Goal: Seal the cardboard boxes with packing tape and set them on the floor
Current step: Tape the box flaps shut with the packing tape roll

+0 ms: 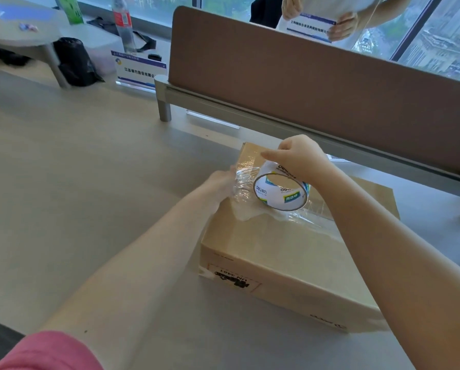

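Note:
A closed brown cardboard box (290, 252) lies on the grey desk (76, 182), with clear tape along its top seam. My right hand (301, 156) grips a roll of clear packing tape (282, 192) with a white printed core, held just above the box's far end. A crinkled strip of clear tape runs from the roll to my left hand (220, 182), which holds the strip's end at the box's far left edge. That hand's fingers are partly hidden behind the tape.
A brown desk divider (303, 84) stands right behind the box. Past it another person holds a white card (310, 26). At the far left are a water bottle (123, 22), a name sign (139, 69), a black bag (73, 62) and a round side table (23, 33).

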Demonstrator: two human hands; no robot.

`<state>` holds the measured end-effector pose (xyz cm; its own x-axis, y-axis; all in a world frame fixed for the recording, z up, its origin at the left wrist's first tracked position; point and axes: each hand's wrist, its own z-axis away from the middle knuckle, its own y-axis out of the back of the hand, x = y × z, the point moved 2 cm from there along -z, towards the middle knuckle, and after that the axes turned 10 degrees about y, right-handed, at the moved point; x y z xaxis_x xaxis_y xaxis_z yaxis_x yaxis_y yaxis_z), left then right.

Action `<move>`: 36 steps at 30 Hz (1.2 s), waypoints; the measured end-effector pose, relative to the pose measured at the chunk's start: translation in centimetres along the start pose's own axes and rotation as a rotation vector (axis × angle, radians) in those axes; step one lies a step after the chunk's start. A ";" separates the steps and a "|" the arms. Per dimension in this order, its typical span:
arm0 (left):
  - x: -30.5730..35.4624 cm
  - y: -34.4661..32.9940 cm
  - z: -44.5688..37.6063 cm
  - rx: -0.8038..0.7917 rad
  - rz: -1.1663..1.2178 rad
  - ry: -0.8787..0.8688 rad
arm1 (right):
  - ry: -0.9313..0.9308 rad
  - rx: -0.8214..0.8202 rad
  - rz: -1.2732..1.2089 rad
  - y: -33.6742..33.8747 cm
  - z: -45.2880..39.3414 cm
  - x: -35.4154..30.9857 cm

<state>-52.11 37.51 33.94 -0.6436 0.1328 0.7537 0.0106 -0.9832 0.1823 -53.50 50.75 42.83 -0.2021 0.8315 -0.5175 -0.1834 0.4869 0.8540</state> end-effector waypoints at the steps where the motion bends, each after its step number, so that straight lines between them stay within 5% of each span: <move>1: -0.3 -0.1 -0.1 -0.003 -0.001 0.000 | -0.007 -0.011 -0.087 0.2 0.2 0.2; 8: -0.9 -0.5 -0.4 0.078 -0.035 -0.064 | -0.041 -0.020 -0.510 0.5 2.4 3.1; 20: -0.6 -0.5 1.1 0.291 -0.337 -0.225 | -0.011 -0.127 0.007 3.0 2.3 2.9; 25: 0.1 -1.2 3.2 0.471 -0.657 -0.469 | 0.012 -0.132 -0.225 3.0 2.8 4.6; 31: -0.1 -2.3 3.3 0.278 -0.880 -0.527 | 0.013 -0.132 -0.668 2.2 4.3 8.2; 36: -0.6 -2.4 3.2 0.228 -1.087 -0.431 | 0.054 -0.069 -0.433 3.5 4.1 7.5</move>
<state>-49.30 40.22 35.02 -0.0902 0.9567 0.2769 -0.2175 -0.2902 0.9319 -51.71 59.74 42.13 -0.1422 0.5388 -0.8303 -0.3253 0.7669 0.5533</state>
